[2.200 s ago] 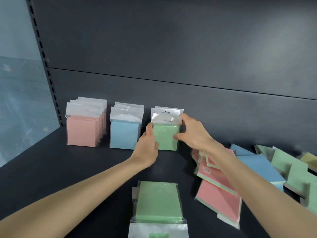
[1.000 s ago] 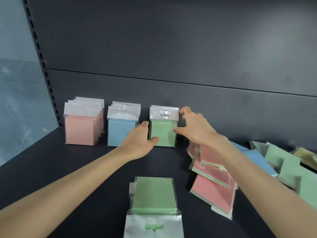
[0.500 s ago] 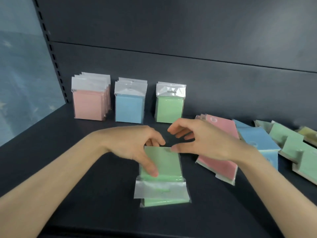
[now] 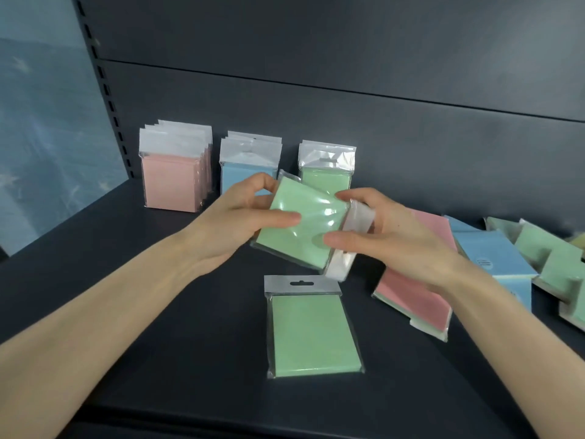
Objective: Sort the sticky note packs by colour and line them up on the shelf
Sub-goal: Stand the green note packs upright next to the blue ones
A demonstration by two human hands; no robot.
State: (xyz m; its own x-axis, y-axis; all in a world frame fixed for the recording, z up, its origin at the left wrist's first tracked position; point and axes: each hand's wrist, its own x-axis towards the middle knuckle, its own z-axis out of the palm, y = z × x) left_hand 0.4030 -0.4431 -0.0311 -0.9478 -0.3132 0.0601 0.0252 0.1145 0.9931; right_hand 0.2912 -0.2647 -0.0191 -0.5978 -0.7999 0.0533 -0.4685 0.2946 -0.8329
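A green sticky note pack [image 4: 300, 223] hangs tilted above the dark shelf [image 4: 126, 280], held between both hands. My left hand [image 4: 234, 223] grips its left edge, thumb across the front. My right hand [image 4: 389, 236] pinches its right side by the clear flap. Another green pack [image 4: 313, 334] lies flat on the shelf just below. Against the back panel stand a pink row [image 4: 174, 182], a blue row [image 4: 247, 166] and a green row [image 4: 326, 172], upright side by side.
An unsorted heap lies at the right: pink packs [image 4: 414, 296], a blue pack [image 4: 493, 255] and green packs [image 4: 550, 251], overlapping one another. A slotted upright [image 4: 107, 99] bounds the shelf on the left. The shelf's front edge runs along the bottom.
Both hands left the standing green row, came back toward me and lifted the top green pack off the flat pile. One green pack stays lying on the shelf.
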